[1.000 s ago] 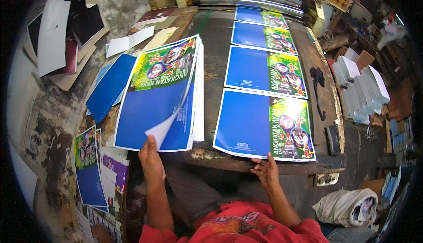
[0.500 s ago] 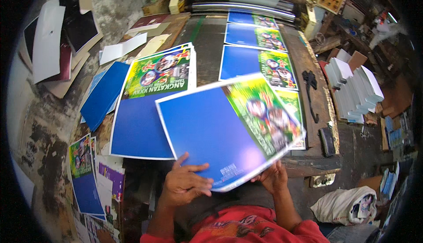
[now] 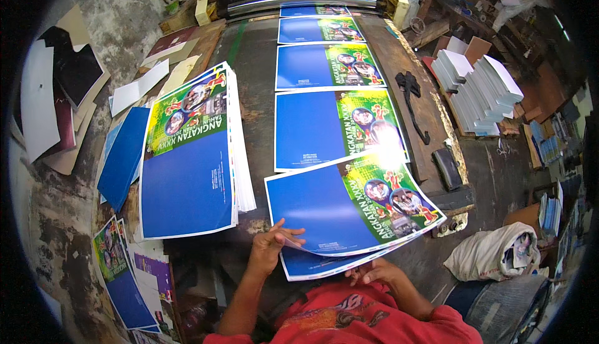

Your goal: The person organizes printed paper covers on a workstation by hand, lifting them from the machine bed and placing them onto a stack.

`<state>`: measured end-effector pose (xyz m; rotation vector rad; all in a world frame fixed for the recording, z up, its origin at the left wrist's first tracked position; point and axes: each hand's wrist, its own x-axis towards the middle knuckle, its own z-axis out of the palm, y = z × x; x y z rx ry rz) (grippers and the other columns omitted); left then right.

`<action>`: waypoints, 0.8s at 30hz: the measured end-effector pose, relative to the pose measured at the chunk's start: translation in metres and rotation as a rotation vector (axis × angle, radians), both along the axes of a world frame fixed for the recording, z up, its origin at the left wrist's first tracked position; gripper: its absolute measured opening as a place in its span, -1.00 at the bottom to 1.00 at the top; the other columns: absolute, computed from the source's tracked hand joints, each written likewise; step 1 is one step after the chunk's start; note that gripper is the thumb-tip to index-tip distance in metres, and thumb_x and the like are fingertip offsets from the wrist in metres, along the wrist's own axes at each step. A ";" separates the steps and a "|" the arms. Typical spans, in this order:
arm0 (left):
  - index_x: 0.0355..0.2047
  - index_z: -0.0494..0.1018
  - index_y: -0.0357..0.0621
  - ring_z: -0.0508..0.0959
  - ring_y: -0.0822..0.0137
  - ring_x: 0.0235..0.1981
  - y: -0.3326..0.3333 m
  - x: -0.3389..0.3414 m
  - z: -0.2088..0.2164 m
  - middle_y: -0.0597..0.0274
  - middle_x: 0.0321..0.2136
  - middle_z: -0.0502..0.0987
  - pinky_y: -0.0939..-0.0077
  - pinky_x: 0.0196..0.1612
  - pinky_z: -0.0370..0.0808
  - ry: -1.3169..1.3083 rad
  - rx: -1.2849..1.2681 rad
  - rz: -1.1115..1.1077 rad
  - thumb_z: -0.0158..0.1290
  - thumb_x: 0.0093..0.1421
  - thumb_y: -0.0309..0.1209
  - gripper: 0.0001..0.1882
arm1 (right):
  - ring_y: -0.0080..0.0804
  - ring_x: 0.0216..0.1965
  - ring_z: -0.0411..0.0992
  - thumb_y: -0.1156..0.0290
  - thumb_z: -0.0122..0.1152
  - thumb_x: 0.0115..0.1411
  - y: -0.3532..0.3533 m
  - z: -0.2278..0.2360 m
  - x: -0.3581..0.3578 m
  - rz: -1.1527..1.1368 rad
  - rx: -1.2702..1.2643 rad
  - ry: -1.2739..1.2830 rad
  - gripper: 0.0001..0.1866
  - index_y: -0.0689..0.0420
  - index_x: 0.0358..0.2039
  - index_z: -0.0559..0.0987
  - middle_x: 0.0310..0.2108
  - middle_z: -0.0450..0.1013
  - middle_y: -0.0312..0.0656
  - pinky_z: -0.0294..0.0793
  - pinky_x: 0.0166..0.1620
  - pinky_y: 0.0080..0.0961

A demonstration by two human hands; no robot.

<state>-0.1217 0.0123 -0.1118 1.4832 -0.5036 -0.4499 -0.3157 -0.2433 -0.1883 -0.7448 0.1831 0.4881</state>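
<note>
A blue-and-green printed sheet [image 3: 318, 210] is now lying flatter and squarer; half a second ago it was tilting more and reaching over the big pile of printed sheets [image 3: 181, 182] on the left. Now it is sitting clear of that pile, at the near end of the row of printed sheets [image 3: 306, 132], and its far edge is overlapping the last one. So this sheet is coming into line with the row, though it is still slanting a bit. Another blue sheet [image 3: 306, 270] is peeking out under its near edge.

The left hand [image 3: 269, 247] is keeping its fingers partly spread at the near left corner; I cannot tell how firmly they are pinching. The right hand [image 3: 377, 274] is curling its fingers loosely by the lower sheet's near edge; its grip is not showing clearly.
</note>
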 end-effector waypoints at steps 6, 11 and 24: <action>-0.51 0.59 -0.14 0.62 0.18 -0.14 0.003 0.005 0.003 0.17 -0.47 0.65 -0.01 0.32 -0.03 -0.046 -0.045 -0.044 -0.16 0.29 0.14 -0.38 | -0.24 -0.38 0.51 0.15 -0.03 0.33 0.024 -0.035 0.020 -0.158 0.086 0.243 -0.60 0.21 -0.01 0.41 -0.31 0.50 -0.01 0.59 -0.21 -0.17; -0.61 0.58 -0.13 0.64 0.12 -0.21 0.003 0.000 0.010 0.13 -0.55 0.63 -0.02 0.30 0.03 -0.068 -0.072 0.010 -0.12 0.25 0.17 -0.36 | -0.23 -0.35 0.53 0.04 -0.10 0.34 0.053 -0.044 0.027 -0.277 -0.004 0.306 -0.53 0.18 0.00 0.42 -0.30 0.51 -0.03 0.60 -0.21 -0.10; -0.61 0.57 -0.11 0.64 0.14 -0.21 0.003 -0.009 0.018 0.17 -0.54 0.64 -0.05 0.28 0.07 -0.161 -0.023 0.001 -0.12 0.27 0.13 -0.39 | -0.25 -0.21 0.52 0.09 -0.04 0.33 0.027 -0.044 0.068 -0.642 0.131 0.236 -0.57 0.15 0.04 0.39 -0.16 0.47 -0.10 0.60 -0.16 -0.12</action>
